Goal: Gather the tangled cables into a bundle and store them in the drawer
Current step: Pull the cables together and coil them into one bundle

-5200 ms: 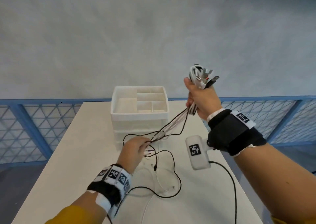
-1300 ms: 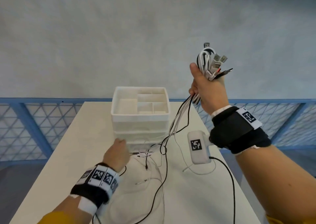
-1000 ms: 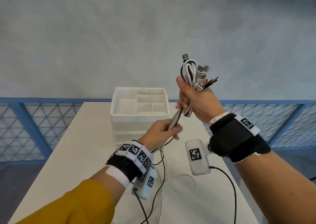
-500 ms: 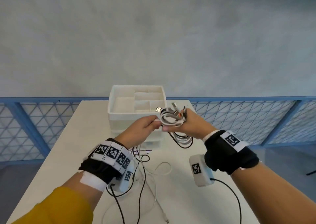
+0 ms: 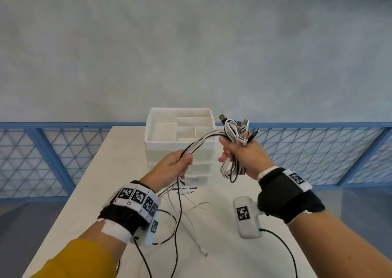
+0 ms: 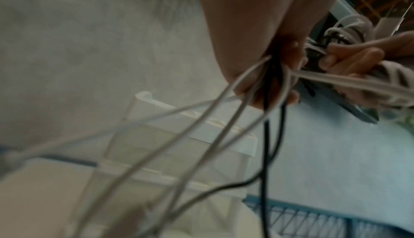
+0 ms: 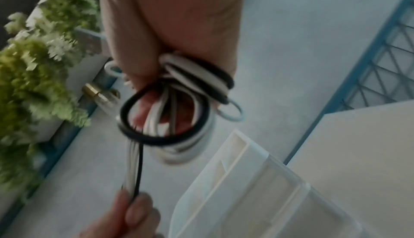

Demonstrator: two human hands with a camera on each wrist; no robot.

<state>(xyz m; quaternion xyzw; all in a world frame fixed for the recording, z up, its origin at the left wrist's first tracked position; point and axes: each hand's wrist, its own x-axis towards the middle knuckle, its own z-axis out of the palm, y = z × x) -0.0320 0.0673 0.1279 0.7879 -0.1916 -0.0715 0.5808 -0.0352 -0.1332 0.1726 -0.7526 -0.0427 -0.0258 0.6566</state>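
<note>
White and black cables [image 5: 203, 144] are thin, smooth and bendy. Some are round loops and some hang in long loose strings.

At 8 o'clock in the head view is the left hand [image 5: 171, 167]. Its grip is curled tight around a bunch of straight cable strands. Below it the loose ends [image 5: 180, 209] drop down and lie in curls on the table [image 5: 101, 171], which is flat, pale and smooth. The table's left edge runs close beside the left arm, with a blue wire fence [image 5: 31, 156] past it.

At 12 o'clock stands the drawer box [image 5: 180, 129], white plastic and square, at the far edge of the table. Its top is open and split into small boxes. The drawers [image 5: 197, 167] under it look closed. The cable strands pass in front of the box, up in the air, not touching it.

At 2 o'clock is the right hand [image 5: 244, 156]. Its grip is closed around a fat bundle of coiled cables [image 5: 233, 133], with metal plugs poking out on top and loops hanging below the fist. The two hands are near each other, joined by the strands between them. There is bare table under the right hand.
</note>
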